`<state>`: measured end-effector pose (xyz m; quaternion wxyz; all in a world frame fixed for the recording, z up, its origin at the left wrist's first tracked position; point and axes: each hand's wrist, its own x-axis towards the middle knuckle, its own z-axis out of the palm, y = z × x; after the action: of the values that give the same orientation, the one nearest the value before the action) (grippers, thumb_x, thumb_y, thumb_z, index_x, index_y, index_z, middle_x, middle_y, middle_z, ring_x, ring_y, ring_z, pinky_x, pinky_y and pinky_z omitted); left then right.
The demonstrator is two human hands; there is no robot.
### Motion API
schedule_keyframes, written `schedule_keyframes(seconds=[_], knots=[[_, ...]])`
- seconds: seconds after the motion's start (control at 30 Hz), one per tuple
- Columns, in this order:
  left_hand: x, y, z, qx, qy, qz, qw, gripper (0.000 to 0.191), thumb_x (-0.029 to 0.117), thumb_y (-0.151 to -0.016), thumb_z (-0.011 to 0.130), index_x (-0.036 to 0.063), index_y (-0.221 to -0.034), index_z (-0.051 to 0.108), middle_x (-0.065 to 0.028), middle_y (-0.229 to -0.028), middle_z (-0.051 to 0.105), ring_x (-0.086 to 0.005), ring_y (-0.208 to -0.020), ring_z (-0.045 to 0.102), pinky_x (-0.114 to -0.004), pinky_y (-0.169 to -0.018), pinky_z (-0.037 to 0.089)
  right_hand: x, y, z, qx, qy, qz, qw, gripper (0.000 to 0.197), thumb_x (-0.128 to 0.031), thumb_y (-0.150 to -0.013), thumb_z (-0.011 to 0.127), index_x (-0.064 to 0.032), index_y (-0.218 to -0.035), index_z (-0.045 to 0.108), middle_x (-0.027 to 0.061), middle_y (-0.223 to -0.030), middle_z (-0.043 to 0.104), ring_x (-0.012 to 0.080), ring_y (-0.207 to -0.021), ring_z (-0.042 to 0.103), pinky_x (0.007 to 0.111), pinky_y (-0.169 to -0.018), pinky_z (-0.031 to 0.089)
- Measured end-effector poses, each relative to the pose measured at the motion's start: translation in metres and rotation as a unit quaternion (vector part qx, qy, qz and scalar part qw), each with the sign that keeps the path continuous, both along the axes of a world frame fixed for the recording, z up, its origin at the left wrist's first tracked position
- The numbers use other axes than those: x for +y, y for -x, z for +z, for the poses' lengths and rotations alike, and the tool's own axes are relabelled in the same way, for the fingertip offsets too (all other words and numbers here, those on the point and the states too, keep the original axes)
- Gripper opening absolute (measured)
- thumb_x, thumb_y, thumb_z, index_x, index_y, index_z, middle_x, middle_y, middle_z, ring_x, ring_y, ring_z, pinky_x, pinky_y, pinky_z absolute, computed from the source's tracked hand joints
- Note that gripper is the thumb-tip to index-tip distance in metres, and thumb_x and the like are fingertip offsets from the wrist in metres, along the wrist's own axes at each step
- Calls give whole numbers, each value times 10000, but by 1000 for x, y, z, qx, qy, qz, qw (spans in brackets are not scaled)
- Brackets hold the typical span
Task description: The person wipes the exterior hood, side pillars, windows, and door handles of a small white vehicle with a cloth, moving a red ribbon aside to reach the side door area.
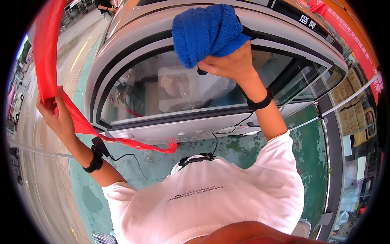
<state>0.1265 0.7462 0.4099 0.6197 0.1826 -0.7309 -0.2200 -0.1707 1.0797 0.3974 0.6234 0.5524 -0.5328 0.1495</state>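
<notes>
My right hand (231, 62) grips a bunched blue microfibre towel (207, 33) in front of the upper side window of a silver vehicle. Small black parts show at the towel's edge; what they belong to is hidden. Whether the towel touches the vehicle, I cannot tell. Out to the left, the fingers of my left hand (58, 113) are closed on a long red cloth strip (47, 52). That strip runs up past the picture's top, while its other end trails down by the vehicle door. Below the towel lies the side window glass (176, 88), full of reflections.
Black cables (134, 155) run from my wristbands. A wet green floor (146, 167) lies beneath me. On the right are stacked cartons (350, 94) and a red banner (341, 24) bearing writing. Another person (105, 6) is at the far top left.
</notes>
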Motion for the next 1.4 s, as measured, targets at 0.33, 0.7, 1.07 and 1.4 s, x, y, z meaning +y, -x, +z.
schedule_keyframes(seconds=[0.33,0.7,1.07,1.4], knots=[[-149,32,55,-212,77,99,969,469,346,-988,598,63,-1350,502,-134,-1206,685,-258,-1113,658,-354,-962,481,107,56,1,-21,104,-152,983,419,-450,-893,645,-105,-1122,710,171,-1269,630,409,-1160,568,502,-968,410],[-114,16,34,-369,-30,-79,925,543,430,-1022,490,46,-1405,476,-131,-1342,586,-240,-1251,553,-363,-1073,385,264,120,1,-140,290,-343,882,527,-431,-914,641,79,-1049,627,303,-955,669,504,-884,612,552,-802,471],[-149,69,-72,-303,-158,-146,928,684,530,-1041,382,17,-1493,404,-160,-1479,470,-255,-1362,444,-350,-1167,271,61,9,2,-106,80,-86,987,201,-309,-734,715,-244,-924,705,71,-871,606,311,-980,601,630,-1091,276],[-123,87,-72,-162,-314,-287,891,748,581,-1030,350,-18,-1471,425,-153,-1427,529,-249,-1305,502,-348,-1137,332,137,33,24,-165,-64,-118,977,334,-276,-663,761,-183,-981,725,85,-1011,643,327,-1079,581,526,-1073,334]])
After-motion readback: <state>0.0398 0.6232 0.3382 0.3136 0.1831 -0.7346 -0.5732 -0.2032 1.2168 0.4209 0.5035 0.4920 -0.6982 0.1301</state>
